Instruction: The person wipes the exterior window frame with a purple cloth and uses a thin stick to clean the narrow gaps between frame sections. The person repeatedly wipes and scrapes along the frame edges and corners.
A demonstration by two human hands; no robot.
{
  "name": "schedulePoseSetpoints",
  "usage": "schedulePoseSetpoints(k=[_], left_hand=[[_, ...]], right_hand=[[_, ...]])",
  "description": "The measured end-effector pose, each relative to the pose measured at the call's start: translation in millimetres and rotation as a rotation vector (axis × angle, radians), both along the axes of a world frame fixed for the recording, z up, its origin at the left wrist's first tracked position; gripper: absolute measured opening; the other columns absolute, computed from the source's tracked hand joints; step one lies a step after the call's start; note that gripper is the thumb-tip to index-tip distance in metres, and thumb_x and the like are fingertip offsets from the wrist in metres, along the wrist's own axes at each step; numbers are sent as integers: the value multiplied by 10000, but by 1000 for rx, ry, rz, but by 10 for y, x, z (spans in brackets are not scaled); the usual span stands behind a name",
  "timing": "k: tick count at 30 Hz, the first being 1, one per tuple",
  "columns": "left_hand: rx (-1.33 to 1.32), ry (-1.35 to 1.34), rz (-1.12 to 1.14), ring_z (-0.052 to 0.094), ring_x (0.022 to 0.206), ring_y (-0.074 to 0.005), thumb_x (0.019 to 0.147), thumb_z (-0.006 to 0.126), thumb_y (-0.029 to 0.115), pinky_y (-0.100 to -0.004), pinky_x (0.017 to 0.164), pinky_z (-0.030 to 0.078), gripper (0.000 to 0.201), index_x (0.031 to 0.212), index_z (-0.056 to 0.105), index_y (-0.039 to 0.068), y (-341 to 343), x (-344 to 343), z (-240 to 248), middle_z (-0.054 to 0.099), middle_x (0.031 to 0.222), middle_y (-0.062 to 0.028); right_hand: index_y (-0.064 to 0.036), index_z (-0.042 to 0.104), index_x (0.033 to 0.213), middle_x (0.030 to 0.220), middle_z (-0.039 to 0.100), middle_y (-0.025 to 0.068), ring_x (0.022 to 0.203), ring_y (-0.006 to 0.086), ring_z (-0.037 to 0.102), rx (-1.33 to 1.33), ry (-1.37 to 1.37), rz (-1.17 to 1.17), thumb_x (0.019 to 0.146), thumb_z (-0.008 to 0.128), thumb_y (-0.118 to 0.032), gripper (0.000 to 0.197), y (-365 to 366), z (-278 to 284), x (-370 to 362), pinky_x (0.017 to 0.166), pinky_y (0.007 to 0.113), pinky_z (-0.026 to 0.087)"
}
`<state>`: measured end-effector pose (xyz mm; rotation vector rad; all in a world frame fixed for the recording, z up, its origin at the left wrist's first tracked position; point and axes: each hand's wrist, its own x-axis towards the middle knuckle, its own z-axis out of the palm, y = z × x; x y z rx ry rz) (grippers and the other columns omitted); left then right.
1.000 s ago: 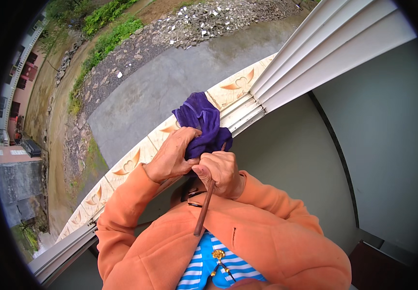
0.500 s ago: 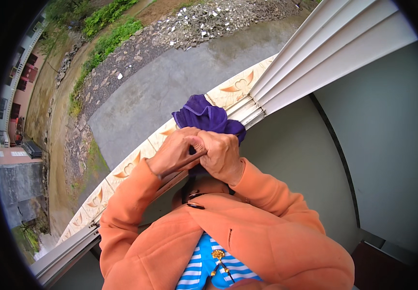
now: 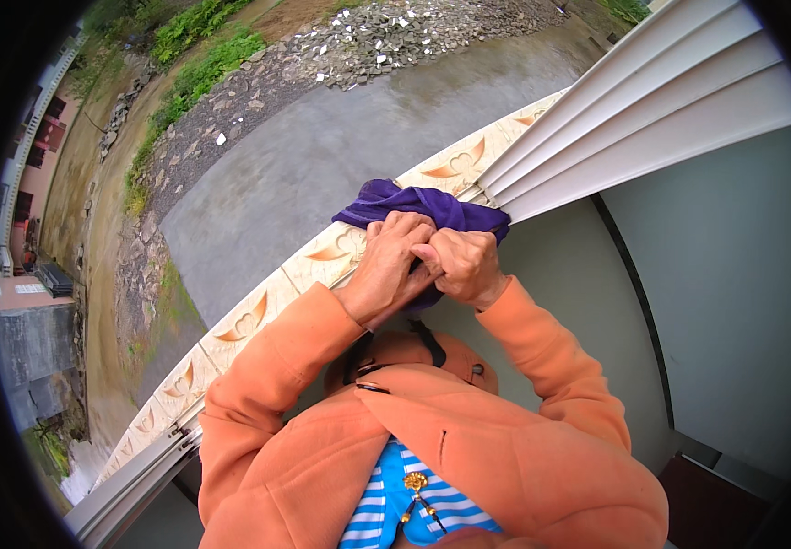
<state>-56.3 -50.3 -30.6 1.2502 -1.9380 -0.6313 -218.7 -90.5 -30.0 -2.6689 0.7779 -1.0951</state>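
Note:
A bunched purple cloth [image 3: 455,211] lies over the window sill and its track, close to the foot of the white window frame. My left hand [image 3: 394,261] has its fingers curled over the near side of the cloth. Against it, my right hand [image 3: 469,265] is closed in a fist around the cloth, its thumb touching the left hand. A dark purple end of the cloth shows below the hands. The fingertips of both hands are partly hidden.
Patterned cream tiles [image 3: 244,318] line the sill outside a metal window track [image 3: 139,480]. White frame profiles [image 3: 633,101] rise at the right beside a grey-green surface [image 3: 734,274]. Outside lie grey paving [image 3: 286,192], a rubble heap [image 3: 386,46] and buildings.
Both hands have moved to the right and slightly up along the sill. The cloth has shifted right with them and now stretches flatter across the track by the frame.

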Motion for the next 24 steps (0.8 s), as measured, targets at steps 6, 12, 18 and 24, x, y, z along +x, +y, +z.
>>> schedulePoseSetpoints(k=[6, 12, 18, 24], left_hand=[[-36, 22, -44, 537, 972, -288, 781, 693, 179, -397, 788, 352, 189, 929, 622, 84, 69, 21, 25, 616, 1004, -74], [178, -96, 26, 526, 764, -411, 852, 630, 250, -464, 717, 400, 272, 965, 530, 24, 455, 525, 224, 547, 785, -201], [375, 396, 6, 568, 894, -318, 940, 511, 161, -387, 838, 452, 305, 1188, 514, -17, 550, 587, 484, 584, 969, -204], [336, 489, -53, 543, 955, -265, 945, 499, 155, -370, 885, 437, 338, 1230, 489, -26, 357, 286, 559, 568, 1051, -190]], right_hand=[[-53, 485, 626, 548, 498, 126, 466, 307, 537, 104, -29, -99, 930, 621, -204, 366, 71, 188, 8, 422, 382, 402], [-32, 515, 655, 584, 516, 142, 504, 346, 551, 244, -253, -36, 948, 606, -179, 340, 640, 381, 537, 441, 395, 396], [-54, 452, 620, 550, 389, 91, 431, 272, 450, 164, -235, 58, 969, 586, -187, 397, 802, 361, 409, 412, 352, 347], [-62, 417, 617, 553, 369, 93, 432, 286, 437, -50, -225, -38, 970, 583, -191, 411, 344, 354, 152, 415, 376, 346]])
